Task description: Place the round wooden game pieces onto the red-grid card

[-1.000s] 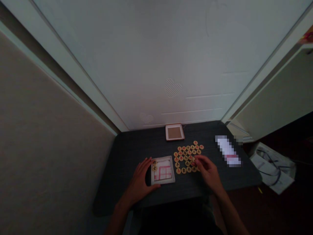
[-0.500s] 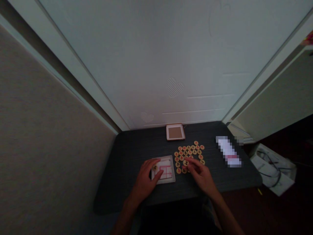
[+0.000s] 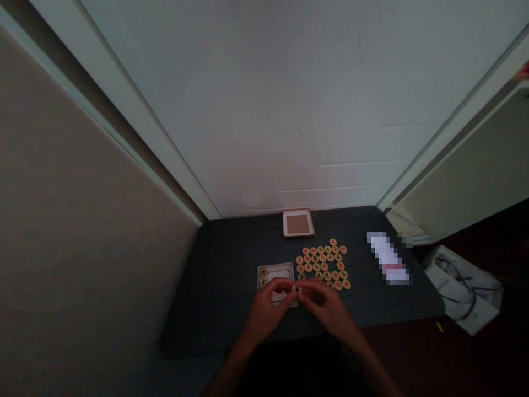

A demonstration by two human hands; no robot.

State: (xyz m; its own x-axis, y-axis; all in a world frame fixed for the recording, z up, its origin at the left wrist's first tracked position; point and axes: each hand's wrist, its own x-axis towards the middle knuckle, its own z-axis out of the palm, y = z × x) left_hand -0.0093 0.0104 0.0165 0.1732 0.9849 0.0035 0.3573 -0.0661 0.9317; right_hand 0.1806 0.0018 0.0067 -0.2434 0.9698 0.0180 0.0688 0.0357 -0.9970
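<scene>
My left hand [image 3: 268,306] and my right hand [image 3: 326,303] meet at the right side of a shallow white box [image 3: 276,264]. Between their fingertips they pinch one round Chinese chess piece [image 3: 295,288], so both hands are closed on it. In the box's upper left corner lie two pieces, a chess piece [image 3: 263,272] above another, over a white sheet with pink lines. My fingers cover the box's lower part. Right of the box, several loose wooden chess pieces [image 3: 323,257] with red or black characters lie flat in rough rows; my right hand hides some.
A box lid [image 3: 298,224] with a brown inner panel lies at the table's back edge, by the white door [image 3: 264,138]. A blurred-out white object [image 3: 387,256] lies on the dark table [image 3: 219,275] at right. Beside the table, a white box [image 3: 463,289] with cables stands on the floor.
My left hand has moved right and down from the box's left side. My right hand has come left from among the loose pieces with a chess piece, and the two hands now meet at it.
</scene>
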